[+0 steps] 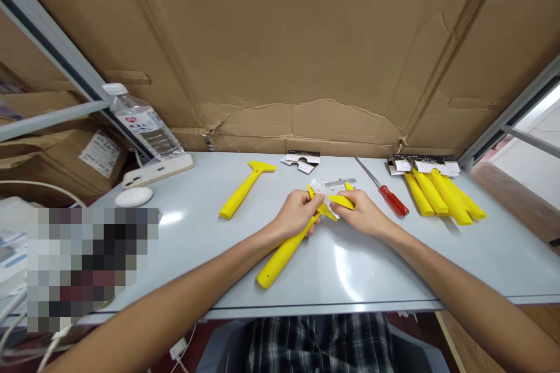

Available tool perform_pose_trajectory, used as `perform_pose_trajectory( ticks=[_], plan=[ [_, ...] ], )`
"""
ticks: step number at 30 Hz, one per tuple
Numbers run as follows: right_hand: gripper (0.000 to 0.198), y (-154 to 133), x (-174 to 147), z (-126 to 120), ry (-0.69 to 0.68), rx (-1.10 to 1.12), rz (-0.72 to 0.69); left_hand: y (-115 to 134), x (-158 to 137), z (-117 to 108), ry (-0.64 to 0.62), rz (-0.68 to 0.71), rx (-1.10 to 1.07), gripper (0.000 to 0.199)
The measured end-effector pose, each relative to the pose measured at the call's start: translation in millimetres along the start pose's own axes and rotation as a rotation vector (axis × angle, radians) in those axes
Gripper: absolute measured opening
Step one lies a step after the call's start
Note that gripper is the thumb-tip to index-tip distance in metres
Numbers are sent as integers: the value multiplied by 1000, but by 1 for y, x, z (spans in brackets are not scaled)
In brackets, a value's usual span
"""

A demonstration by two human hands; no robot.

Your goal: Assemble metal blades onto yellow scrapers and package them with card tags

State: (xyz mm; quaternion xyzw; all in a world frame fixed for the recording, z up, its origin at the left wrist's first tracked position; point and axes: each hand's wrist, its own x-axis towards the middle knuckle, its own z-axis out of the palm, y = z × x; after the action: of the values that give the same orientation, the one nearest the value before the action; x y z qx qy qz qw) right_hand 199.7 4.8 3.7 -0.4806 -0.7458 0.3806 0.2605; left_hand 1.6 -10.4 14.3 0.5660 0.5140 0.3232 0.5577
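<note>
Free tabletop (380, 274) between forearms (210, 277), held scraper (285, 255) intruding, cardboard (297, 52) behind

Yellow scraper (283, 259) in left hand (296, 213); yellow piece (342, 202), perhaps a cover, in right hand (362, 213)

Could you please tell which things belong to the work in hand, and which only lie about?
Likely the job's:
yellow tool in left hand
yellow piece in right hand
metal strip
screwdriver
other yellow tools

Probably lying about:
water bottle
power strip
round white object
</note>
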Motion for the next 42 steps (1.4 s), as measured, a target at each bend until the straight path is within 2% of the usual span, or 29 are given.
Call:
perform_pose_trajectory(
  ticks=[4,7,12,17,21,24,26,28,30,34,37,40,42],
  plan=[
    [52,-4,-1,-7,54,112,-22,3,0,-1,1,-36,-5,48],
    [57,-8,-2,-13,103,299,43,5,0,-1,8,-48,-14,47],
    [30,-7,0,-17,175,509,109,8,-1,0,1,-61,-10,46],
    [22,-2,2,-17,186,508,72,9,-2,-1,9,-54,-12,46],
    [39,0,2,-15,208,477,40,7,-2,-1,6,-54,-23,46],
    [49,3,5,-17,374,418,-4,5,0,-1,3,-55,-26,47],
    [47,6,7,-21,514,413,-10,4,1,-2,0,-55,-32,47],
    [43,5,8,-25,566,493,-2,3,1,-2,2,-48,-43,46],
    [45,1,8,-29,543,621,-6,3,2,-2,3,-39,-44,45],
    [77,-12,3,-27,473,766,-26,3,2,-1,10,-56,-28,47],
    [72,-14,1,-24,430,755,-17,2,3,-1,13,-59,-49,48],
    [75,-7,3,-25,448,702,-22,0,4,-1,13,-48,-83,49],
    [70,-1,4,-26,465,650,-29,1,3,-1,17,-51,-96,49]
  ],
)
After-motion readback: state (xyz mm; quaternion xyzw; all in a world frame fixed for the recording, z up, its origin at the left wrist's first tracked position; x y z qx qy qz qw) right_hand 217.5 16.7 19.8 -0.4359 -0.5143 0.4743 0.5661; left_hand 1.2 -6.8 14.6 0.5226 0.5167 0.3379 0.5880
